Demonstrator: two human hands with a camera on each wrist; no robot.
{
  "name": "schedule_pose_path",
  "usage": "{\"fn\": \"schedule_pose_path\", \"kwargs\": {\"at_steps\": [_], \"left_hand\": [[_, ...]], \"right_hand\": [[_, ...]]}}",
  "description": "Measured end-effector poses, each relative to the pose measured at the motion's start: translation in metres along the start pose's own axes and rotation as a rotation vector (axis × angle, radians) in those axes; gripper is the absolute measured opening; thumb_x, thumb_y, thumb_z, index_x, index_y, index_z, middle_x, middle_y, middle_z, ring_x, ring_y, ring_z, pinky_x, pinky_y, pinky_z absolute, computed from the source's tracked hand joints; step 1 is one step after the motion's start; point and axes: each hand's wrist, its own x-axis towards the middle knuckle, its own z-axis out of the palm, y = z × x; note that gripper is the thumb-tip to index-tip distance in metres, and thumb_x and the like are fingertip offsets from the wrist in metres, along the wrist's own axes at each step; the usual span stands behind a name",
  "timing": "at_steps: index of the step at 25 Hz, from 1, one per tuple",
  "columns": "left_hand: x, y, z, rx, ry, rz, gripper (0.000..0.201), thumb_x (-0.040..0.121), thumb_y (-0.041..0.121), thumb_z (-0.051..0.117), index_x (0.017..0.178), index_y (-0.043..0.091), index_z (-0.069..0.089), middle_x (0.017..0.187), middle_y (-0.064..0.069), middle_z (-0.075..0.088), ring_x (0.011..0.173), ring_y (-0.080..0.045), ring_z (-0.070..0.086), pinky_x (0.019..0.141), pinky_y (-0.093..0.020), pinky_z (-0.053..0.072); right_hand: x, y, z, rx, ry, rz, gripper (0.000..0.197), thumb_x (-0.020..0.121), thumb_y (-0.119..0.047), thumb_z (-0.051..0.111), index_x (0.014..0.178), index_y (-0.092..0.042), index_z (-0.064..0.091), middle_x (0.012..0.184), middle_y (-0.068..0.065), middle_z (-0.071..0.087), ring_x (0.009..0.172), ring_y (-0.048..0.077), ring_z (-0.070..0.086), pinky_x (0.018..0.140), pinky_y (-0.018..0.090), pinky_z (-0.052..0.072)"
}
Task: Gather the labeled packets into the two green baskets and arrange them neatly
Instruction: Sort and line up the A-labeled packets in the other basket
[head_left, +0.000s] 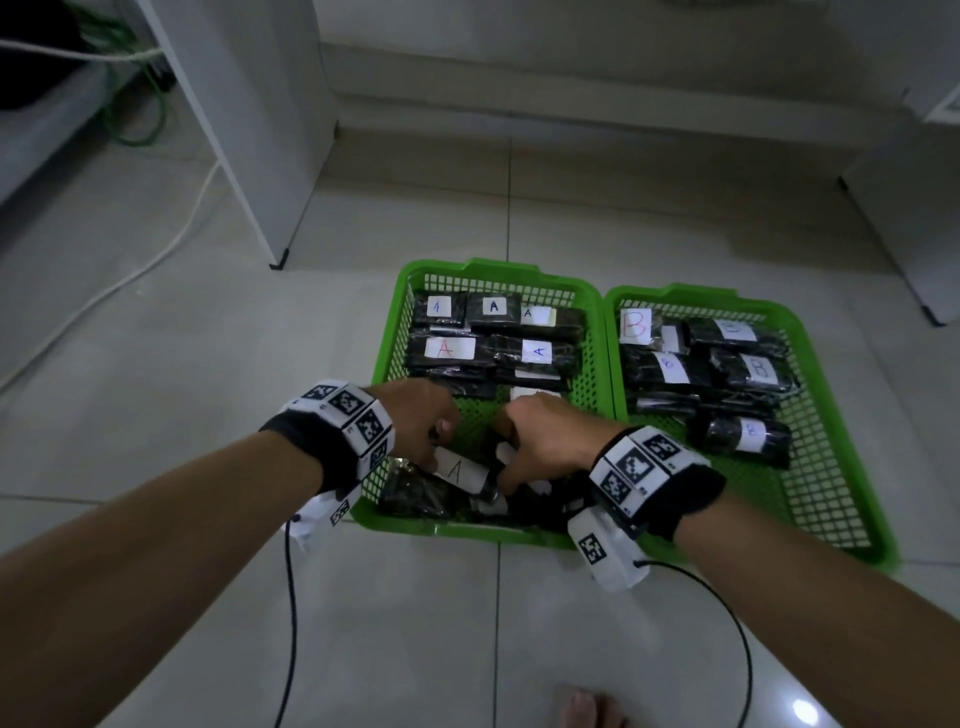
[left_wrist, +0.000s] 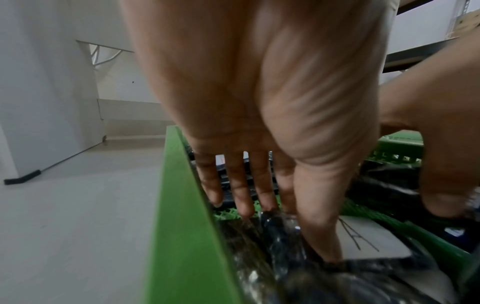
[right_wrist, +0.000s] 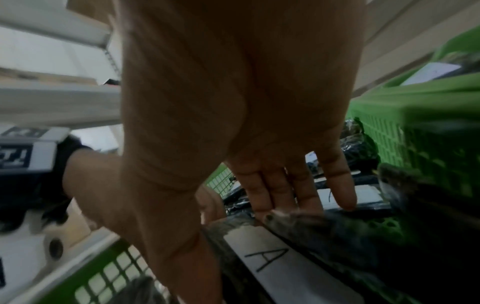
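Two green baskets stand side by side on the tiled floor. The left basket holds several black packets labelled A in rows at its far end. The right basket holds packets labelled B. Both hands are in the near end of the left basket on one black packet with a white A label. My left hand grips its left end, thumb beside the label. My right hand grips its right part, fingers over the far edge. More black packets lie under it, partly hidden.
A white furniture leg stands left of the baskets, with a white cable on the floor beyond it. Another white unit is at the right. Wrist camera cables trail on the tiles near a bare foot.
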Motion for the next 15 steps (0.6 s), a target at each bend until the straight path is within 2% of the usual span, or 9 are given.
{"fn": "schedule_pose_path", "kwargs": {"at_steps": [2, 4, 5, 6, 8, 10, 11, 13, 15], "left_hand": [[-0.001, 0.001, -0.003, -0.023, -0.001, 0.007, 0.033, 0.078, 0.035, 0.08, 0.105, 0.02, 0.071, 0.103, 0.006, 0.061, 0.098, -0.016, 0.061, 0.084, -0.031, 0.051], [-0.003, 0.001, -0.004, -0.063, 0.005, 0.013, 0.027, 0.082, 0.035, 0.076, 0.104, 0.02, 0.072, 0.1, 0.008, 0.062, 0.095, -0.013, 0.06, 0.082, -0.028, 0.049], [-0.002, 0.0, -0.004, -0.092, 0.008, 0.016, 0.025, 0.083, 0.034, 0.074, 0.103, 0.02, 0.073, 0.101, 0.008, 0.065, 0.096, -0.012, 0.061, 0.084, -0.029, 0.05], [-0.002, 0.0, -0.003, -0.132, 0.015, 0.017, 0.021, 0.085, 0.033, 0.072, 0.101, 0.019, 0.073, 0.101, 0.008, 0.067, 0.097, -0.012, 0.063, 0.085, -0.029, 0.051], [-0.001, 0.0, -0.005, -0.224, 0.079, 0.021, 0.014, 0.089, 0.029, 0.068, 0.097, 0.019, 0.073, 0.098, 0.009, 0.069, 0.096, -0.011, 0.065, 0.085, -0.028, 0.052], [0.003, 0.003, -0.012, -0.308, 0.207, 0.018, 0.013, 0.092, 0.023, 0.062, 0.095, 0.018, 0.073, 0.097, 0.006, 0.071, 0.092, -0.01, 0.066, 0.085, -0.027, 0.054], [0.005, 0.006, -0.017, -0.336, 0.267, 0.02, 0.014, 0.093, 0.021, 0.06, 0.096, 0.017, 0.073, 0.096, 0.006, 0.071, 0.089, -0.009, 0.065, 0.082, -0.025, 0.054], [0.013, 0.013, -0.024, -0.405, 0.327, 0.018, 0.015, 0.094, 0.018, 0.058, 0.099, 0.016, 0.072, 0.092, 0.007, 0.07, 0.083, -0.006, 0.065, 0.074, -0.017, 0.051], [0.023, 0.022, -0.028, -0.561, 0.355, -0.021, 0.015, 0.095, 0.016, 0.056, 0.1, 0.015, 0.07, 0.09, 0.007, 0.071, 0.079, -0.006, 0.068, 0.07, -0.019, 0.054]], "right_hand": [[-0.004, 0.007, -0.008, 0.159, 0.01, 0.002, 0.049, 0.062, -0.047, 0.09, 0.093, -0.019, 0.063, 0.093, 0.0, 0.063, 0.083, 0.019, 0.062, 0.064, 0.034, 0.052], [-0.01, 0.017, -0.019, 0.4, 0.071, 0.002, 0.043, 0.071, -0.036, 0.088, 0.105, -0.021, 0.066, 0.101, 0.003, 0.069, 0.09, 0.021, 0.067, 0.08, 0.039, 0.057], [-0.013, 0.024, -0.026, 0.536, 0.117, -0.001, 0.04, 0.076, -0.031, 0.084, 0.11, -0.021, 0.067, 0.103, 0.007, 0.071, 0.092, 0.024, 0.07, 0.084, 0.042, 0.057], [-0.017, 0.03, -0.033, 0.669, 0.172, -0.004, 0.036, 0.081, -0.028, 0.081, 0.114, -0.023, 0.067, 0.105, 0.01, 0.072, 0.091, 0.026, 0.072, 0.084, 0.043, 0.058], [-0.024, 0.039, -0.047, 0.834, 0.3, 0.012, 0.033, 0.085, -0.026, 0.077, 0.115, -0.034, 0.067, 0.106, 0.01, 0.072, 0.088, 0.024, 0.073, 0.08, 0.041, 0.06], [-0.025, 0.049, -0.055, 0.76, 0.406, 0.043, 0.036, 0.085, -0.026, 0.078, 0.113, -0.044, 0.064, 0.106, 0.002, 0.07, 0.089, 0.02, 0.07, 0.082, 0.038, 0.057], [-0.024, 0.054, -0.056, 0.7, 0.432, 0.063, 0.038, 0.084, -0.025, 0.079, 0.116, -0.041, 0.064, 0.106, -0.002, 0.067, 0.093, 0.018, 0.068, 0.082, 0.035, 0.054], [-0.018, 0.061, -0.054, 0.602, 0.444, 0.107, 0.048, 0.08, -0.021, 0.081, 0.122, -0.026, 0.06, 0.105, -0.004, 0.063, 0.095, 0.015, 0.064, 0.072, 0.027, 0.051], [-0.013, 0.062, -0.047, 0.497, 0.452, 0.1, 0.051, 0.073, -0.015, 0.085, 0.117, -0.022, 0.06, 0.107, -0.003, 0.063, 0.095, 0.014, 0.065, 0.066, 0.02, 0.047]]}}
